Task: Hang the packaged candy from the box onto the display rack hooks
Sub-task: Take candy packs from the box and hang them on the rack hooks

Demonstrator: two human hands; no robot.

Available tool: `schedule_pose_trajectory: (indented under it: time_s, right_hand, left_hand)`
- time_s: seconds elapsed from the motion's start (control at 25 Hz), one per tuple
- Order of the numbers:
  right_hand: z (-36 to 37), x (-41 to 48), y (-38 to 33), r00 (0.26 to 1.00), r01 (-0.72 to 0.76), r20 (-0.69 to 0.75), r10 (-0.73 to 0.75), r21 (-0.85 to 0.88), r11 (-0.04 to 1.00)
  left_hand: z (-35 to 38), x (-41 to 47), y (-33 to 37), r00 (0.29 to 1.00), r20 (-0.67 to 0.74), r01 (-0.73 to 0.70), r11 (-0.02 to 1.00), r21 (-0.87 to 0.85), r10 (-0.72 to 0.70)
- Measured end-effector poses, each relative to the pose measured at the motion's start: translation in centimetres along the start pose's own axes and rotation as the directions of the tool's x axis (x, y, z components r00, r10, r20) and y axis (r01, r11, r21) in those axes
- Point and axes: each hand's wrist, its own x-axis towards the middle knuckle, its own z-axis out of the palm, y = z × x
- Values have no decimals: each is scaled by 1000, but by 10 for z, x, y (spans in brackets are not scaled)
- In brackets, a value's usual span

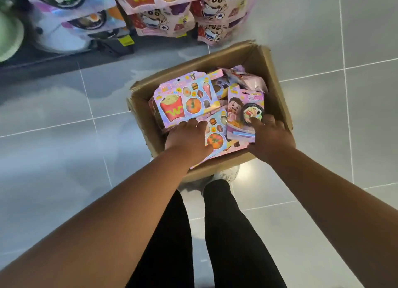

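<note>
Brown cardboard box [247, 57]: my right hand [270, 138] pinches the pink noodle-bowl candy pack [242, 113]; left hand [188, 135] grip unclear. Picking step; next, lift to hooks.

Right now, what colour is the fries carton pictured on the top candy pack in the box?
The fries carton is red with a yellow W; head view.

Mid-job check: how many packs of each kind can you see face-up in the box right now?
Fries-and-burger cards: 2
Noodle-bowl card: 1
Total: 3 clearly showing; more packs at the back of the box are too hidden to sort.
</note>
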Motion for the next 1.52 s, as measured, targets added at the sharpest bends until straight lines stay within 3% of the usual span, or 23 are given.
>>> schedule_pose_trajectory:
  time_s: [0.36, 0.56, 0.8, 0.84, 0.96, 1.0, 1.28, 1.52]
  right_hand:
    - [43, 101, 22, 997, -51, -49, 61, 175, 983]
    - [58, 117, 20, 996, -2, -83, 26, 285, 958]
    - [56, 74, 7, 976, 70, -218, 6, 340, 938]
    - [52, 66, 3, 970, 79, -242, 9, 351, 933]
    - [37, 43, -14, 952, 128, -305, -8, 375, 918]
    - [33, 38, -19, 948, 148, -318, -20, 382, 912]
    - [12, 58, -13, 911, 265, -408, -50, 490, 830]
    - [-2, 148, 17, 944, 42, -321, 79, 351, 935]
  left_hand:
    - [43, 106, 33, 995, 40, -89, 996, 31, 88]
    - [51, 132, 33, 1000, -16, 19, 953, -303, -25]
    - [31, 115, 38, 990, 82, 139, 743, -655, -113]
    - [27, 110, 37, 984, 111, 176, 645, -744, -141]
    - [14, 97, 28, 952, 234, 276, 221, -935, -198]
    - [11, 94, 23, 949, 242, 274, 148, -950, -200]
    - [7, 98, -21, 938, 123, 159, 86, -984, -323]
    - [18, 126, -51, 916, 80, 81, -15, -997, -393]
